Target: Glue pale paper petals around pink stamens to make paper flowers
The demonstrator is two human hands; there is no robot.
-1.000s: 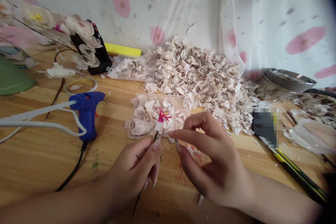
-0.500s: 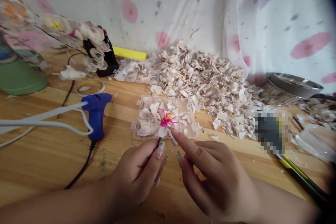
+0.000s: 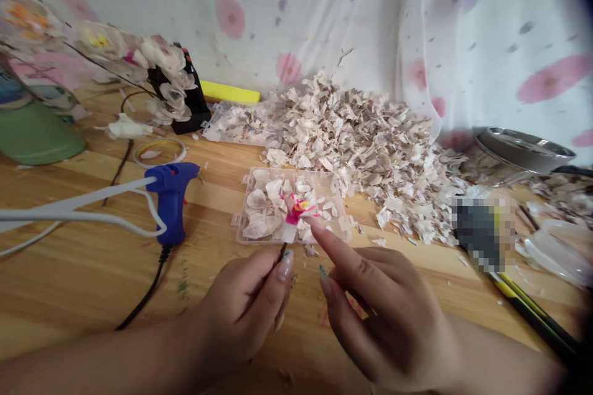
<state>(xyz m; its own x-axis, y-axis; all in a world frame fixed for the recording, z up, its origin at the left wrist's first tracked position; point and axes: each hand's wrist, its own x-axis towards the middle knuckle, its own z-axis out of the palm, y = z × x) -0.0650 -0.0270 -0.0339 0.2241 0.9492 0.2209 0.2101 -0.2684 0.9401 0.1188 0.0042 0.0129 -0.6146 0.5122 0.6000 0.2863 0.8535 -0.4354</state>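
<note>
My left hand [image 3: 252,302] is closed around the dark stem of a small handmade flower [image 3: 295,213], which points up and away from me. The flower has a pink and yellow fringed centre with a pale piece below it. The index finger of my right hand [image 3: 384,308] reaches out to the right side of the pink fringe and seems to touch it. Thumb and index finger of that hand stand apart, with nothing between them. Behind the flower lies a clear plastic compartment box [image 3: 346,231] with pale petals in it.
A blue glue gun [image 3: 170,207] in a white wire stand is at the left. A large heap of dry petals [image 3: 352,136] fills the back. Pliers [image 3: 532,315] with black and yellow handles lie right. Finished flowers [image 3: 167,68] and a green pot [image 3: 39,136] stand back left.
The view has shifted slightly. The left hand keeps its grip on the flower stem, and the right index finger stays at the pink fringe, which looks a little bent inward.
</note>
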